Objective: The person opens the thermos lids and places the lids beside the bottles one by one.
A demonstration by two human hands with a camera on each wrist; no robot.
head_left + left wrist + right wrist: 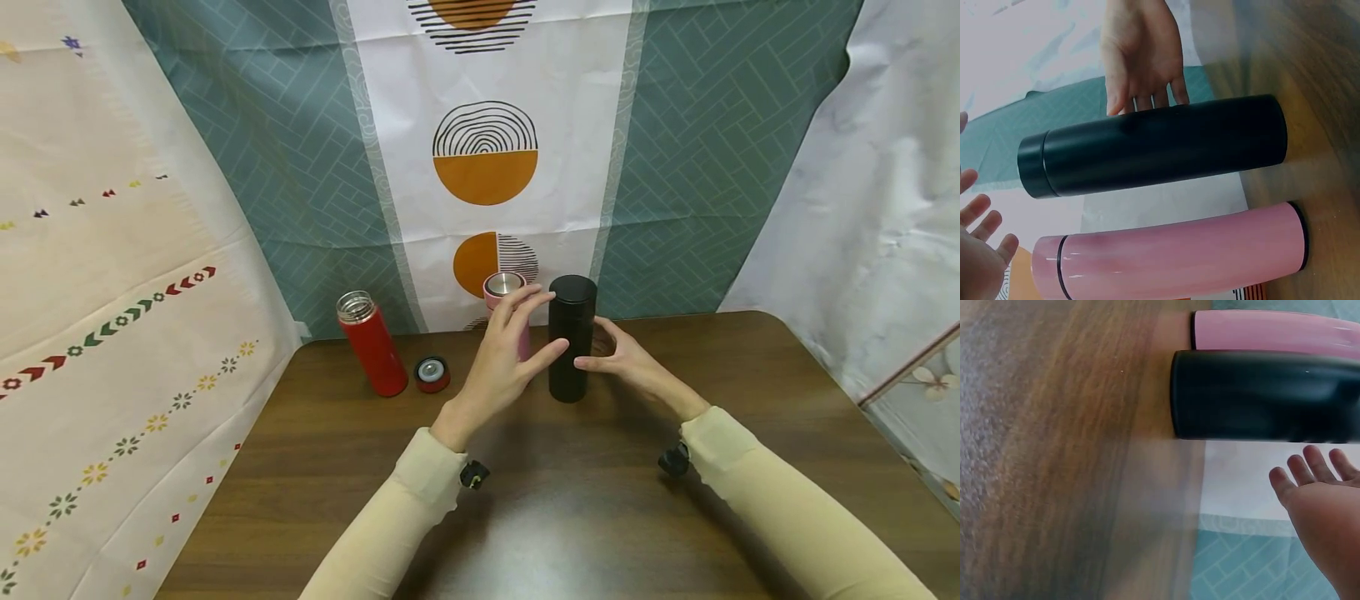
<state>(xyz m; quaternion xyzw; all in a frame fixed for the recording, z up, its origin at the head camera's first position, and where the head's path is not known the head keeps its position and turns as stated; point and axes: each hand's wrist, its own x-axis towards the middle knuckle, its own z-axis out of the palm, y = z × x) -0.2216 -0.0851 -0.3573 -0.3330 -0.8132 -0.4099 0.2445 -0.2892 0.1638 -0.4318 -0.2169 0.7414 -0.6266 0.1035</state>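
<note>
A black thermos bottle (567, 371) stands upright near the back of the table, its black lid (573, 288) on. My left hand (498, 354) is raised on its left side, fingers spread and curving toward the lid, with a gap between hand and bottle in the left wrist view. On the other side my right hand (633, 362) reaches in with thumb and fingers apart, its fingertips right at the bottle's wall and partly hidden behind it. A pink thermos bottle (1172, 259) stands beside the black one, largely hidden by my left hand in the head view.
Farther left stands an uncapped red thermos bottle (378, 354) with a steel mouth. Its red-and-black cap (432, 375) lies beside it on the brown wooden table (337, 500). A patterned cloth (300, 167) hangs right behind the table's back edge.
</note>
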